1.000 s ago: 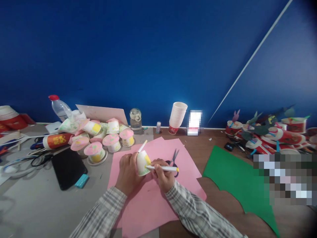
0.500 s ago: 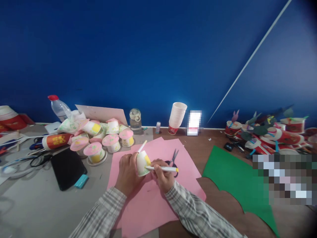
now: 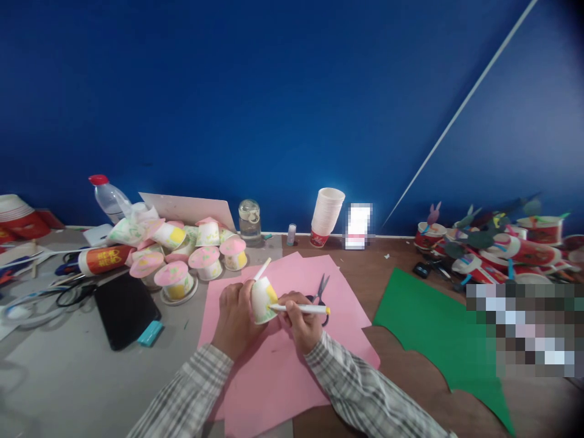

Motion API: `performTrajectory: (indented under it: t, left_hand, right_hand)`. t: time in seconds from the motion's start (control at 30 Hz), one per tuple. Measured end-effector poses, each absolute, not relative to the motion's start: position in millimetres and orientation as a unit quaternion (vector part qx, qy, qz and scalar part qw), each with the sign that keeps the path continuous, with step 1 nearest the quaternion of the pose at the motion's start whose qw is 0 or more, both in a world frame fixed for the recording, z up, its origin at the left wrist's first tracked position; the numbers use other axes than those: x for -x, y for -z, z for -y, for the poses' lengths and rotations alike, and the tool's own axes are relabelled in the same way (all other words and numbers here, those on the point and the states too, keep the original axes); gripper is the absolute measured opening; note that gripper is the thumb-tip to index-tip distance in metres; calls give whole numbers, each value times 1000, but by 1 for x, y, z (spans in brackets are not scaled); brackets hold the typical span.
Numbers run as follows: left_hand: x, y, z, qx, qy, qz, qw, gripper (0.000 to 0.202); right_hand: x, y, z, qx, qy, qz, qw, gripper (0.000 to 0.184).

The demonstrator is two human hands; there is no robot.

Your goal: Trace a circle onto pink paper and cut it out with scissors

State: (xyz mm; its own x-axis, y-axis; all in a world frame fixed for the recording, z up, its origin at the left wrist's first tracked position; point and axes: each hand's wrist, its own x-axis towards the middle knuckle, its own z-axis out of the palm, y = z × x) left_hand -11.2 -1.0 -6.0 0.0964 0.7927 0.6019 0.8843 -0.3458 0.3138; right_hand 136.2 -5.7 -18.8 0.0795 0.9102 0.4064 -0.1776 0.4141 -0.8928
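1. pink-topped paper cups (image 3: 205,258) sit clustered on the grey surface (image 3: 82,383).
2. the left hand (image 3: 236,319) grips a white cup (image 3: 261,301) with yellow and green marks, tilted over pink sheets (image 3: 274,389).
3. the right hand (image 3: 301,325) pinches a marker (image 3: 308,309), its tip at the cup's side.
4. scissors (image 3: 322,285) lie just beyond that hand.
5. a green sheet (image 3: 433,331) lies farther right.

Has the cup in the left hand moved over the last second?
No: against the clear jar behind it, the cup shows no visible shift in any direction, and the left hand holds it at the same tilt.
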Motion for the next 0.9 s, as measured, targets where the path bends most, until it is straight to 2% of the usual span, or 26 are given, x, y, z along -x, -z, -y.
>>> performTrajectory:
  t: [0.3, 0.63, 0.9]
  left_hand:
    - [12, 7, 0, 731, 363, 576, 52, 72]
    - [13, 6, 0, 730, 368, 573, 52, 74]
    - [12, 5, 0, 731, 360, 575, 68, 74]
  right_hand:
    - [-137, 18, 6, 325, -438, 520, 658, 21]
    - [-136, 14, 7, 333, -472, 455, 678, 31]
    - [-139, 19, 5, 340, -471, 461, 671, 27]
